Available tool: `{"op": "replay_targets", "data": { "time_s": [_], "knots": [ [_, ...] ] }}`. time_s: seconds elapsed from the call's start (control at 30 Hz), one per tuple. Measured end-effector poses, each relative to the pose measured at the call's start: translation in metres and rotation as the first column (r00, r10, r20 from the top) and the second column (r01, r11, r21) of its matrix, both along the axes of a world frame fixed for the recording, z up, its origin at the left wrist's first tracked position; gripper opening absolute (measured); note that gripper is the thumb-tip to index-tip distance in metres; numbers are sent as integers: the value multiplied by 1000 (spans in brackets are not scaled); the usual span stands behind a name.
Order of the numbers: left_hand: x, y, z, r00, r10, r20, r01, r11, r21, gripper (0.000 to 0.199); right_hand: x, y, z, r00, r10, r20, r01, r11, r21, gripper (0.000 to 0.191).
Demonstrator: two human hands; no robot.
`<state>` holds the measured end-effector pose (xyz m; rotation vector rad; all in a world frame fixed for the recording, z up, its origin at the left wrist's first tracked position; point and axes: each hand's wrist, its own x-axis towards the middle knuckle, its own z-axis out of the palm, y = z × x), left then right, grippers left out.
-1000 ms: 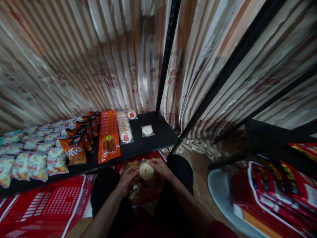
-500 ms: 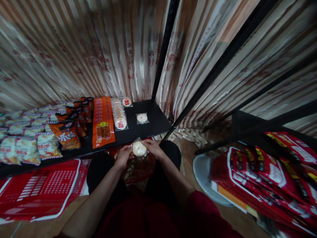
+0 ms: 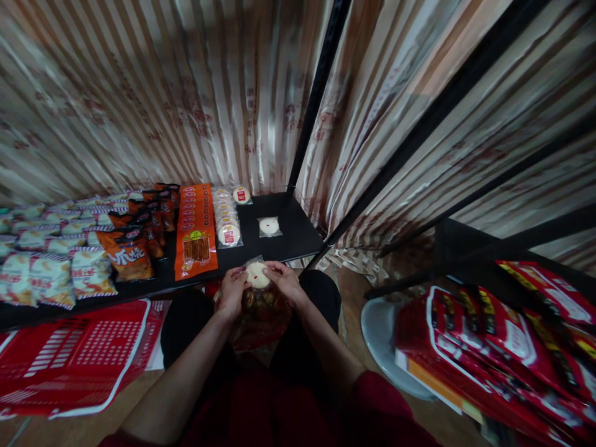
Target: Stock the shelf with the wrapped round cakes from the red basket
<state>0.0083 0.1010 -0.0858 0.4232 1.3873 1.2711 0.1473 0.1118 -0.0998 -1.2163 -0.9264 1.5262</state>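
Note:
Between my two hands is a round, pale cake in a clear wrapper, with a small red mark on its face. My left hand grips its left edge, and my right hand pinches the right edge. Just beyond, on the black shelf, lies a similar wrapped round cake by itself. To its left stands a row of overlapping wrapped cakes, the front one with a red label. Another labelled cake lies at the back of that row.
Orange flat packets, orange-black snack bags and pale snack bags fill the shelf's left. A red basket sits below. Between my knees is a dim bag. At right are a grey stool and red packets.
The wrapped cake in my hands has turned so its small red mark faces up more plainly, and it has shifted slightly up and left. Both hands still hold it.

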Motion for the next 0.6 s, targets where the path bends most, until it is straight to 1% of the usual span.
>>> {"op": "replay_targets", "data": {
  "time_s": [0.07,0.17,0.23,0.3,0.37,0.4,0.43,0.5,0.57,0.6],
  "knots": [
    [2,3,2,999,26,23,-26,1000,-2,14,-3,-1,1,999,3,47,-6,998,57,40],
    [2,7,4,997,2,82,-6,999,47,13,-4,-3,4,993,-7,121,-13,987,161,34],
    [2,8,4,991,-12,133,-1,995,98,12,-4,-5,9,972,-37,232,-24,967,255,29],
    [1,8,5,978,-21,206,-8,990,137,10,-6,-8,15,906,-85,415,-80,928,365,24],
    [-2,8,7,958,-6,287,-30,992,123,5,-11,-10,21,794,-152,589,-169,875,454,22],
    [-3,8,8,948,10,319,-43,994,97,4,-14,-11,23,739,-183,649,-215,848,484,22],
    [-5,8,10,940,29,340,-57,996,71,5,-18,-12,23,693,-211,690,-255,824,507,23],
    [-9,8,16,938,45,345,-67,996,52,8,-24,-14,22,632,-243,735,-318,784,533,25],
    [-12,8,22,952,-6,306,-18,997,77,13,-29,-18,19,600,-258,758,-366,754,546,26],
    [-12,8,24,967,-38,251,18,996,83,14,-30,-20,17,588,-264,765,-384,741,551,26]
  ]
}}
